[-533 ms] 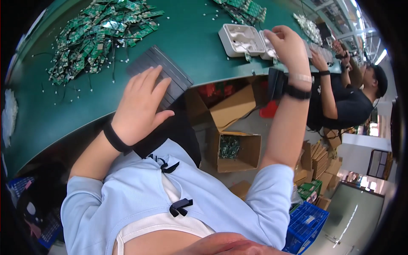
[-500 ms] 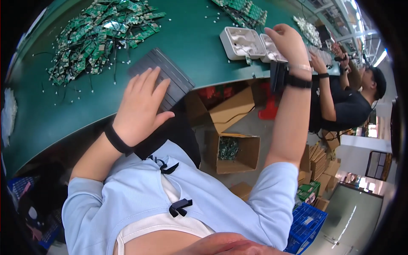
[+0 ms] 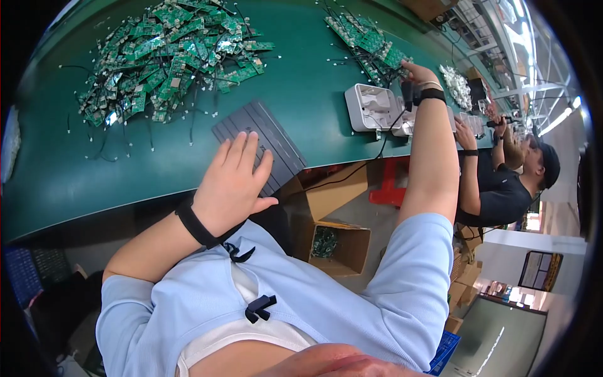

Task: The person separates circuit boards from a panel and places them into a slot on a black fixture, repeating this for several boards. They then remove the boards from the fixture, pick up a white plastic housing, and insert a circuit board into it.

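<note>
My left hand (image 3: 235,176) lies with its fingers stretched out on a grey, ridged rectangular panel (image 3: 274,135) at the table's front edge. It grips nothing. Farther right, my right hand (image 3: 419,74) reaches over the table to a row of green circuit boards (image 3: 367,43). Its bent fingers are closed at the near end of that row, on the edge of a circuit board (image 3: 396,58). White plastic housings (image 3: 357,113) with moulded hollows stand open just below my right wrist. A black cable runs from that wrist.
A large heap of green circuit boards (image 3: 169,60) with black leads covers the far left. White parts (image 3: 455,87) are piled at the right. A co-worker (image 3: 509,188) stands there, one hand near the table. Under the table are a cardboard box (image 3: 348,251) and a red object (image 3: 391,182).
My right hand has moved from above the white housings to the circuit boards behind them. The view has shifted; my left hand stays on the grey panel.
</note>
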Tool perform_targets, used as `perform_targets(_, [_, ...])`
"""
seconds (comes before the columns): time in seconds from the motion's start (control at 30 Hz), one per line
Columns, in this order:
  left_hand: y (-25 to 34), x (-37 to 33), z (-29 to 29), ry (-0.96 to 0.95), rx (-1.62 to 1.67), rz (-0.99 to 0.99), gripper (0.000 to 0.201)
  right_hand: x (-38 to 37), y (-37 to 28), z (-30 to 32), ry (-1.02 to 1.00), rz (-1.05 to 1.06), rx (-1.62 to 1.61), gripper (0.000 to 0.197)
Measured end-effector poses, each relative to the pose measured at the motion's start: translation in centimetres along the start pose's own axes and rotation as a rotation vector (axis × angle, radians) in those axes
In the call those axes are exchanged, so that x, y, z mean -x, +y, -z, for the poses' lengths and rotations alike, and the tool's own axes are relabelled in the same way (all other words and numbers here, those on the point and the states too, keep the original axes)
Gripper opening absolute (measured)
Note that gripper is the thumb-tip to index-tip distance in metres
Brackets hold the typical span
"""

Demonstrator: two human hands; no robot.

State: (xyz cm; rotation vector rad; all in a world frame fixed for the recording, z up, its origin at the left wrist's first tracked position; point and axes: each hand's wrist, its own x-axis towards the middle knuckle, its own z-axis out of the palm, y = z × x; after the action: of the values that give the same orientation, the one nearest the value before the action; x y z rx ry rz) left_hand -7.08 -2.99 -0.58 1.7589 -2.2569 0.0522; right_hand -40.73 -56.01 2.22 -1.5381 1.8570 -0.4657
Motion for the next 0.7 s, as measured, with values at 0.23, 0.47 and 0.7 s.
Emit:
perform_targets(0.23, [-1.0, 0.1, -1.0, 0.048, -0.142, -0.065, 0.076, 5.5, -4.8, 0.0, -0.321, 0.037, -1.038, 0.027])
perform_targets(0.47, [-1.5, -0.6, -2.0, 0.089, -0.001, 0.017, 0.062, 12.1, -7.9, 1.2, -0.565, 0.044, -0.92, 0.023])
perform_targets(0.7, [-2.3, -0.5, 0.7, 0.203, 0.247, 0.046, 0.051, 19.1, -9.1, -0.4, -1.205, 0.095, -0.854, 0.024])
